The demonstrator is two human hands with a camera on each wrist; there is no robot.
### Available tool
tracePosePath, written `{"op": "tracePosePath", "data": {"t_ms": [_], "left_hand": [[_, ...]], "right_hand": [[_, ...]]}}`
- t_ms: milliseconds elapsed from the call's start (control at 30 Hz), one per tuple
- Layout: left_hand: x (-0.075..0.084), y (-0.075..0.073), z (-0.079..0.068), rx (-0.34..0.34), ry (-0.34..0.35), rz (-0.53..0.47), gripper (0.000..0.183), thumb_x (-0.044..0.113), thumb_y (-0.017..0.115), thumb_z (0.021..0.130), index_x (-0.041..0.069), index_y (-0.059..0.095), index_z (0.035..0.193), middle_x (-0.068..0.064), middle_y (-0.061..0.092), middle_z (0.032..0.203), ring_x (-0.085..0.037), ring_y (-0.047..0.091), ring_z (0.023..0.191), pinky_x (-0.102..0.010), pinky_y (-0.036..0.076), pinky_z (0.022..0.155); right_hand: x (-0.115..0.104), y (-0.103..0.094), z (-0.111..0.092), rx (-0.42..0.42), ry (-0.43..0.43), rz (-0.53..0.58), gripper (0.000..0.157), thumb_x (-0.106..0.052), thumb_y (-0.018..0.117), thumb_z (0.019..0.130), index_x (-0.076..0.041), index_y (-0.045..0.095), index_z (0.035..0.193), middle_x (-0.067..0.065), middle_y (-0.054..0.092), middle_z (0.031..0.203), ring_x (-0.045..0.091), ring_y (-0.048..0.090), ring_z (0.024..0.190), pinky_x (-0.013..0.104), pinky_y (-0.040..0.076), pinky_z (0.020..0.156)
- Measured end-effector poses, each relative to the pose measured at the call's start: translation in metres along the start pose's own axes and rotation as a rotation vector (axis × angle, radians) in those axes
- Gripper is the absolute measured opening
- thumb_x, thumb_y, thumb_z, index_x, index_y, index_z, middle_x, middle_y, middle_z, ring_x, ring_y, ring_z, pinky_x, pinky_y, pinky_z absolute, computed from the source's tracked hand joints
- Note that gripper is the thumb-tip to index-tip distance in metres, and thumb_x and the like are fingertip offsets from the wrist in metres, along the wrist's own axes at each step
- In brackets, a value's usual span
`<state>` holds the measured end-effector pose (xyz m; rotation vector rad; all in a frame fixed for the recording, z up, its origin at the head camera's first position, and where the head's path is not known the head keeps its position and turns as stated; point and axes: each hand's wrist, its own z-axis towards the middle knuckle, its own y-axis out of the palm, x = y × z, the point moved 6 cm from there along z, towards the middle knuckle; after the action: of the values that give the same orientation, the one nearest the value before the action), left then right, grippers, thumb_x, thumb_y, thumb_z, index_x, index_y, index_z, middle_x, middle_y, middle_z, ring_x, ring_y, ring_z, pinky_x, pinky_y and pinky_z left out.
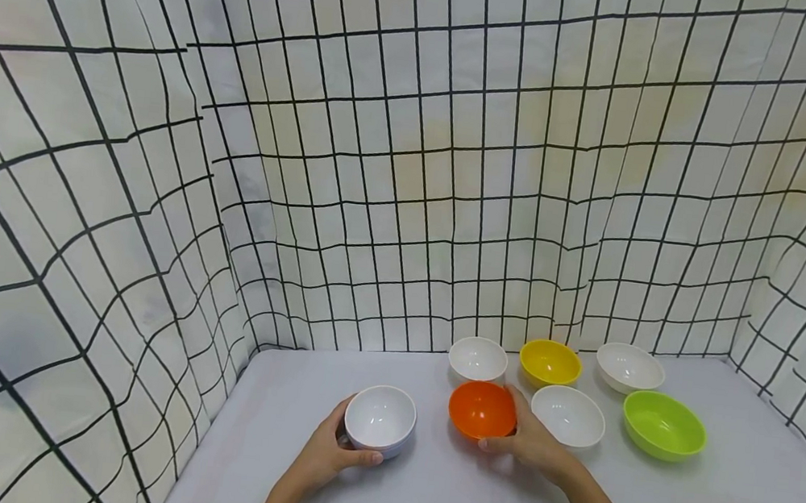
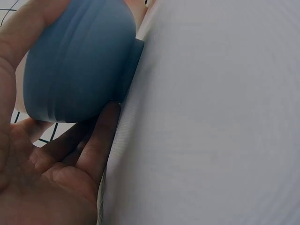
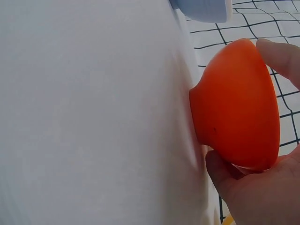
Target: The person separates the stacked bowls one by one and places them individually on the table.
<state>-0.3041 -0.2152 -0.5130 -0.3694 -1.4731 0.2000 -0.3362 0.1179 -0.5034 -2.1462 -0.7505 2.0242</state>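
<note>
My left hand (image 1: pixel 329 451) grips a bowl (image 1: pixel 380 418) that is white inside and light blue outside. Thumb and fingers are spread round its near left side. From the left wrist, the blue outer wall (image 2: pixel 84 61) shows, with the foot of the bowl at the tabletop and a fingertip beside that foot. An orange bowl (image 1: pixel 481 410) is held by my right hand (image 1: pixel 534 438), which wraps its right side. In the right wrist view the orange bowl (image 3: pixel 236 105) stands upright, its foot at the table, thumb and fingers on opposite sides of the wall.
Behind and right of the orange bowl stand a white bowl (image 1: pixel 478 359), a yellow bowl (image 1: pixel 550 364), a second white bowl (image 1: pixel 568 416), a third white bowl (image 1: pixel 630 368) and a lime green bowl (image 1: pixel 664 426). White cloth covers the table (image 1: pixel 437 498). Black-gridded white curtains (image 1: pixel 411 163) enclose it.
</note>
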Motion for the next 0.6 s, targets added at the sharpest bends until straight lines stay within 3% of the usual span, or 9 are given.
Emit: {"op": "tracePosePath", "data": {"t_ms": [133, 333, 600], "left_hand": [[0.001, 0.000, 0.000, 0.001, 0.007, 0.000, 0.107, 0.026, 0.096, 0.069, 0.018, 0.036, 0.157, -0.008, 0.052, 0.153, -0.035, 0.049, 0.141, -0.058, 0.041, 0.118], [0.000, 0.000, 0.000, 0.000, 0.001, 0.000, 0.108, 0.028, 0.096, 0.069, 0.019, 0.035, 0.158, -0.008, 0.052, 0.154, -0.035, 0.049, 0.142, -0.060, 0.038, 0.119], [0.003, 0.000, -0.001, 0.003, 0.006, -0.013, 0.106, 0.024, 0.096, 0.069, 0.018, 0.037, 0.157, -0.009, 0.052, 0.153, -0.035, 0.051, 0.139, -0.057, 0.045, 0.115]], "right_hand": [[-0.005, -0.001, 0.000, 0.022, -0.010, -0.032, 0.121, -0.034, 0.088, 0.076, -0.011, 0.009, 0.164, 0.018, 0.025, 0.166, 0.040, 0.037, 0.145, 0.066, 0.040, 0.116], [-0.012, -0.003, -0.002, 0.024, -0.045, -0.056, 0.121, -0.036, 0.088, 0.077, -0.012, 0.007, 0.164, 0.017, 0.019, 0.170, 0.040, 0.032, 0.149, 0.065, 0.037, 0.118], [-0.027, -0.004, -0.006, 0.032, -0.141, -0.073, 0.113, -0.036, 0.085, 0.080, -0.018, 0.011, 0.164, 0.011, 0.020, 0.171, 0.038, 0.028, 0.153, 0.065, 0.036, 0.119]]}}
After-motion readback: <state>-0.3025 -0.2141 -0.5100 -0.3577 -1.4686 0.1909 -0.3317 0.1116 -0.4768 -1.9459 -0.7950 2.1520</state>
